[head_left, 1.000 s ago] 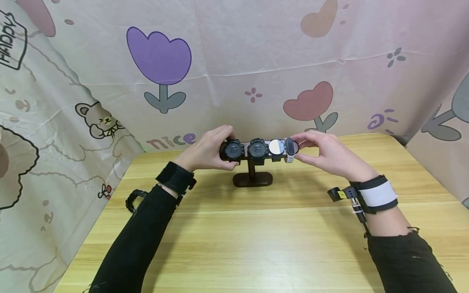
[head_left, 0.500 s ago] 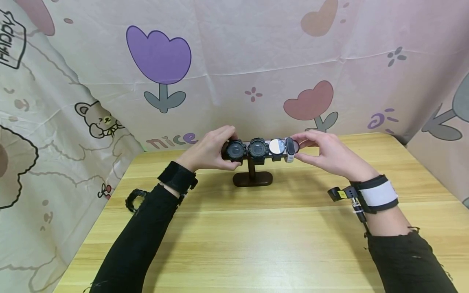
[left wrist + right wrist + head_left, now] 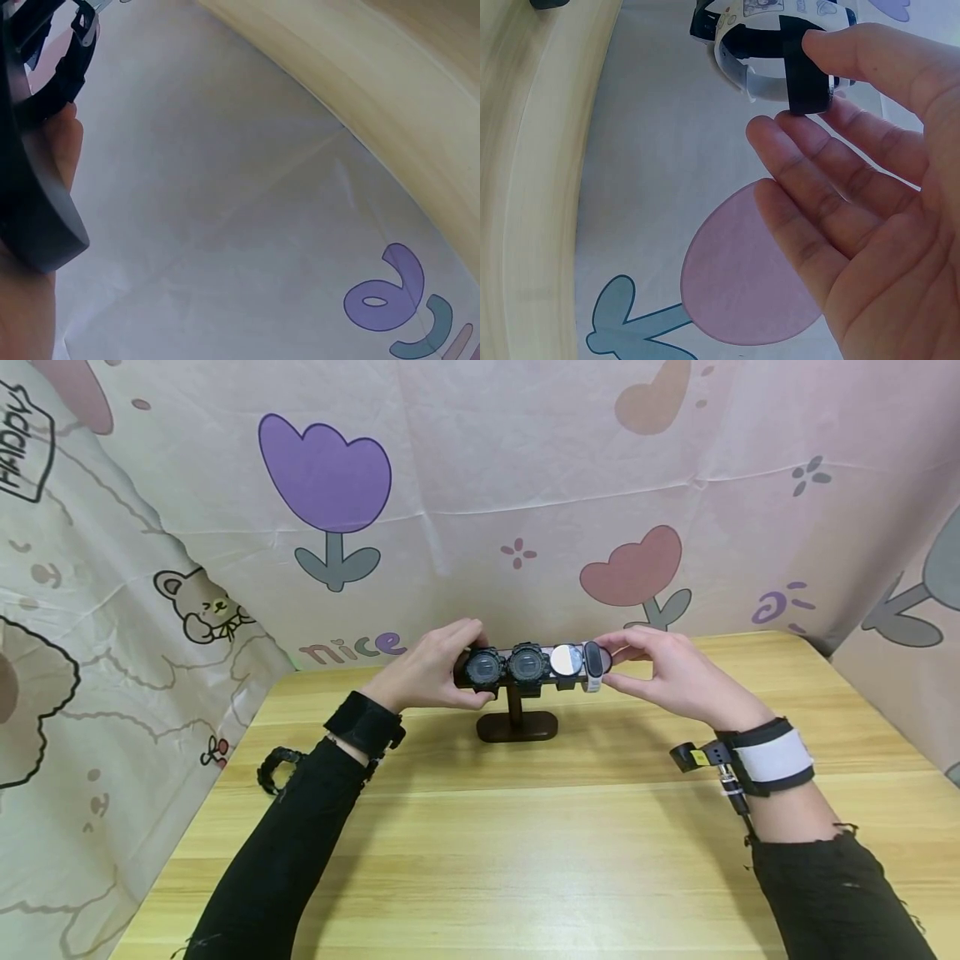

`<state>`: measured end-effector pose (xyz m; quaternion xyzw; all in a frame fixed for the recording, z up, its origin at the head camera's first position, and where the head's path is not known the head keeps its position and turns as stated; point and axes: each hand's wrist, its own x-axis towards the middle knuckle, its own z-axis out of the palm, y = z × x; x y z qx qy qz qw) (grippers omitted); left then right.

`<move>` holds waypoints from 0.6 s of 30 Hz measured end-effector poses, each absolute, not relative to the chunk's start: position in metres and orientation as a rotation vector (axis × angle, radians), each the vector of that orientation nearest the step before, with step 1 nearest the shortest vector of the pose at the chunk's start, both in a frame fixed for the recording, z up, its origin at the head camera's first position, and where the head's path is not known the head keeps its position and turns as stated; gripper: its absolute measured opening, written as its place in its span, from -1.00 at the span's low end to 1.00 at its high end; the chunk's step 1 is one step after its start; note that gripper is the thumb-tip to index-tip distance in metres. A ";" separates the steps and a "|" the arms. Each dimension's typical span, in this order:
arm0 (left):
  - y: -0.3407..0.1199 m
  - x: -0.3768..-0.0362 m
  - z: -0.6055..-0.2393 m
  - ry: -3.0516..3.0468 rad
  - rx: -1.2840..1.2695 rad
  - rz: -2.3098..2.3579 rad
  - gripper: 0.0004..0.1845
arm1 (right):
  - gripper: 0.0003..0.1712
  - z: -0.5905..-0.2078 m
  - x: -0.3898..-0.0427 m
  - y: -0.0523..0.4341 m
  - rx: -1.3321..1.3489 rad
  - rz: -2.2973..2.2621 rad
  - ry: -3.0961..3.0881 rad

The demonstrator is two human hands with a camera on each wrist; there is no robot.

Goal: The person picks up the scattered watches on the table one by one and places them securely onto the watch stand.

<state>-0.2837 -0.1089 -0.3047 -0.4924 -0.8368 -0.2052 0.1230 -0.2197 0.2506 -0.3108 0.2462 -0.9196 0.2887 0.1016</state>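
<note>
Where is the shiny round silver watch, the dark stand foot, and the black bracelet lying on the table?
silver watch (image 3: 566,661), head view, middle of its round face.
stand foot (image 3: 517,727), head view, top of the dark oval base.
black bracelet (image 3: 270,770), head view, its beaded loop beside the left sleeve.

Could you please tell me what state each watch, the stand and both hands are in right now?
Watch stand: upright on the table.
Left black watch: on the bar, gripped by the left hand.
Second black watch: on the bar, untouched.
Silver-faced watch: on the bar.
White band: at the bar's right end.
Left hand: gripping the watch.
Right hand: pinching the bar's right end by the white band.
</note>
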 end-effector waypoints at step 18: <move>-0.118 -0.276 -0.311 -2.483 -1.289 -0.505 -0.28 | -0.44 -0.311 -0.220 0.253 0.774 0.826 -2.711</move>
